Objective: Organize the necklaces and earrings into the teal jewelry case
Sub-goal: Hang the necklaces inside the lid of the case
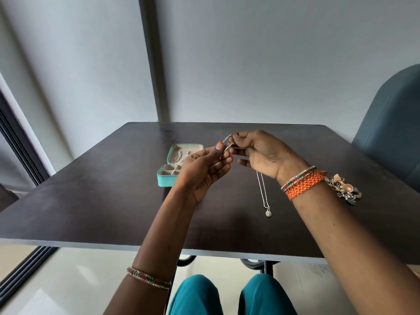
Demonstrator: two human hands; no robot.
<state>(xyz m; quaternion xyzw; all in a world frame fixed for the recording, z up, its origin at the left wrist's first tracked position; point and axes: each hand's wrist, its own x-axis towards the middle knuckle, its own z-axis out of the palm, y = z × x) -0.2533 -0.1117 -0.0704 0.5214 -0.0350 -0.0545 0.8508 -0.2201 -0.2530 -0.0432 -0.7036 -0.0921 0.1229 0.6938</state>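
Left hand [204,169] and right hand [261,153] raised close together above the table [91,201], each pinching the top of a thin silver necklace [262,192] between thumb and fingertips, fingers curled round the fine chain. Chain hanging down from the right hand in a long doubled loop, with a small round pendant [268,212] at its lowest point, over the dark tabletop (touching the surface or just above it, hard to tell). Clasp end between the two hands too small and blurred to make out. Teal jewelry case [167,179] lying open on the table just beyond the left hand, lid propped back; pale lining inside, base split into small compartments, some chain seemingly already in the lid half. Small heap of gold and dark earrings [345,187] on the table at the right, just beside the right wrist. Orange woven band [304,186] and a beaded bangle on the right wrist, another beaded bangle [148,277] on the left forearm. Blue chair [391,133] at the table's far right edge; teal-clad knees [197,296] below the near edge.
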